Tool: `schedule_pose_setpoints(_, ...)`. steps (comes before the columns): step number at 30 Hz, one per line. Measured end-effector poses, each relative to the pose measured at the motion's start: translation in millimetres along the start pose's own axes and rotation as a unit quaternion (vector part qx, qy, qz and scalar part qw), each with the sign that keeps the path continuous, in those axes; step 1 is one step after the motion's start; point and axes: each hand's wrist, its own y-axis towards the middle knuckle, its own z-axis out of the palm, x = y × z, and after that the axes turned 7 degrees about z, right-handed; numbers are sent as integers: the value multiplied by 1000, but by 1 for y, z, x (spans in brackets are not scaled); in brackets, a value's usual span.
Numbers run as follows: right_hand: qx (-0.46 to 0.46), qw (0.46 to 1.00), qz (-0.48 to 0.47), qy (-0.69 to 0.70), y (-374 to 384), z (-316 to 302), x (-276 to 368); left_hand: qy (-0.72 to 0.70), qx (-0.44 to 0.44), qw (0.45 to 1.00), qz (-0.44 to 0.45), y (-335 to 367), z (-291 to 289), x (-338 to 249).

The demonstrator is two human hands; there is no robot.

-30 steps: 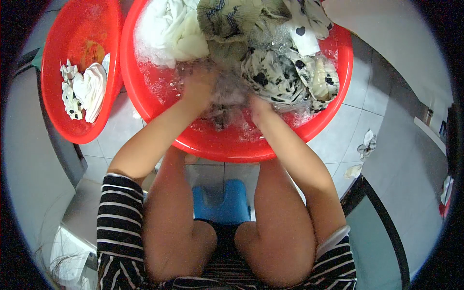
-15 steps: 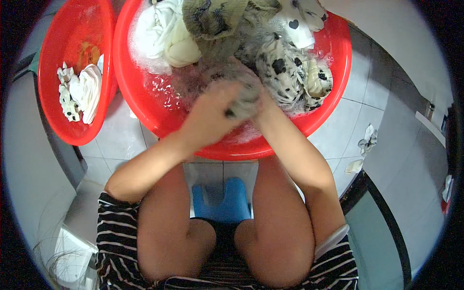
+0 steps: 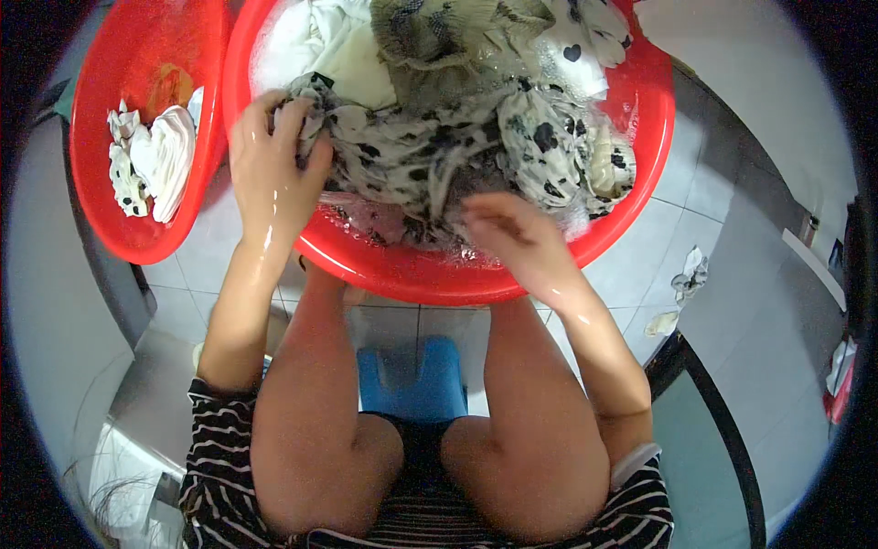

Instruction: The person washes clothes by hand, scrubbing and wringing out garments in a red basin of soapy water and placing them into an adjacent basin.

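A large red basin in front of me holds soapy water and soaked laundry. Across it stretches a wet white garment with black spots. My left hand is at the basin's left side, its fingers bent around the bunched left end of this garment. Near the front rim, my right hand hovers by the cloth with loosely curled fingers; no cloth shows in its grasp. Behind the spotted garment lie an olive-beige ribbed garment, white cloth and a white piece with a dark heart.
A smaller red basin stands at the left with folded white cloth and a spotted piece inside. Below, between my legs, is a blue plastic stool. Small cloths lie on the tiled floor at the right.
My hands were together over the basin's middle, gripping wet cloth. They have parted, the left toward the left rim, the right to the right; the spotted garment is now spread across the water.
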Motion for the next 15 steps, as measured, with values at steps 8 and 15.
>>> schedule_pose_setpoints(8, -313, 744, -239, -540, 48, -15, -8, -76, 118, 983, 121, -20, 59, -30)
schedule_pose_setpoints(15, -148, 808, 37, -569, 100, -32, -41, 69, 274, 951, 129, -2, 131, -20)
